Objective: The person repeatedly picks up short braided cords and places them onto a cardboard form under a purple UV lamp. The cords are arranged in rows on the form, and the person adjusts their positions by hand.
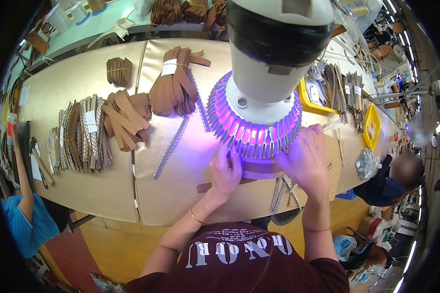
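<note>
Head view, left to right: bundles of woven and brown straps [100, 132] lie on the tan worktable [83, 190]. Left hand [226, 172] presses fingers together on a brown leather strip [252, 172] at table centre. Right hand [305, 158] lies flat beside it; grip cannot be told. Finned purple-lit lamp [254, 119] overhangs, hiding the strip's middle. Yellow trays [371, 124] sit far right.

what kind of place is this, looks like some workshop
Most likely a leather-goods or strap-making workshop. Bundles of brown leather strips and woven straps lie sorted on a long workbench, and both hands, left hand and right hand, work a brown strip under a purple-lit lamp.
</note>
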The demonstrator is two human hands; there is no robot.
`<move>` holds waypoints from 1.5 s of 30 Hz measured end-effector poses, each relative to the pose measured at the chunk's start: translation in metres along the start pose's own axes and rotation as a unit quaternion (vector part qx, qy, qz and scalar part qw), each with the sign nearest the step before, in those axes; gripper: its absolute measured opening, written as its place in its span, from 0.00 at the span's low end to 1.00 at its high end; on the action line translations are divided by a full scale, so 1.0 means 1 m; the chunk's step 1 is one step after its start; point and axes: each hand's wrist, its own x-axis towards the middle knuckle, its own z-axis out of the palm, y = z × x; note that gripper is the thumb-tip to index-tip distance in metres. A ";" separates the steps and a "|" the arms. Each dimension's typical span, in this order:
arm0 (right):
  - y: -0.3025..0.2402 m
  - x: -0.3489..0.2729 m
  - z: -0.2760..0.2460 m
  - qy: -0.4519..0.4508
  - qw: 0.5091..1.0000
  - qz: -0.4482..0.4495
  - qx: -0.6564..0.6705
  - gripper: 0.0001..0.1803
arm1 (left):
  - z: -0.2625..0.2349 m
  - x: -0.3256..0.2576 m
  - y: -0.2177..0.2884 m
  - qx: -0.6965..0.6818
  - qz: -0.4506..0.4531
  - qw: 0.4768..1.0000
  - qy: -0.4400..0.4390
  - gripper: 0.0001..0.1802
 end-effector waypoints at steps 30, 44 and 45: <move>0.077 -0.014 0.035 -0.012 0.972 0.145 0.183 0.20 | 0.004 0.009 0.009 0.049 0.116 0.992 -0.001 0.19; 0.098 -0.033 0.087 0.003 0.884 0.257 0.391 0.29 | 0.003 0.002 0.006 0.026 0.049 0.997 -0.044 0.17; 0.098 -0.034 0.091 -0.007 0.863 0.277 0.422 0.30 | 0.004 0.001 0.006 0.019 0.045 0.998 -0.044 0.17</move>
